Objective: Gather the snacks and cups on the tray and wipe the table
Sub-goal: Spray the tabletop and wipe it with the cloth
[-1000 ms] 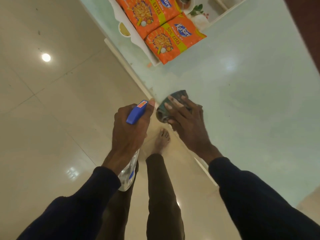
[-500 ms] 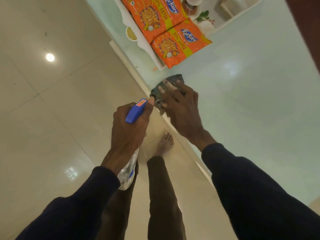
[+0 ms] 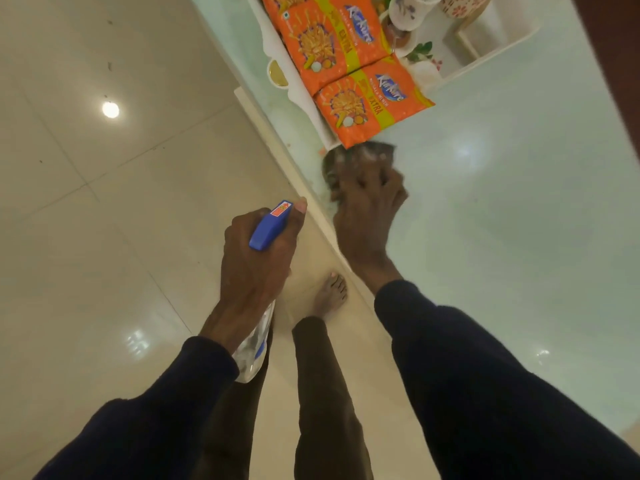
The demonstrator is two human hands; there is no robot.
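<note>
Where the cloth (image 3: 360,155) lies, a snack packet (image 3: 367,105) overhangs just beside.

Table (image 3: 502,237): pale green glossy top, white edge strip, ceiling lights reflected in it. White tray (image 3: 502,50) sits on it at the far side. Orange snack packet (image 3: 370,105) overhangs the tray's near corner, above the tabletop. Grey-green cloth (image 3: 360,157), blurred, lies on the top just beside that corner. Small orange speck (image 3: 321,151) left of the same corner.
</note>
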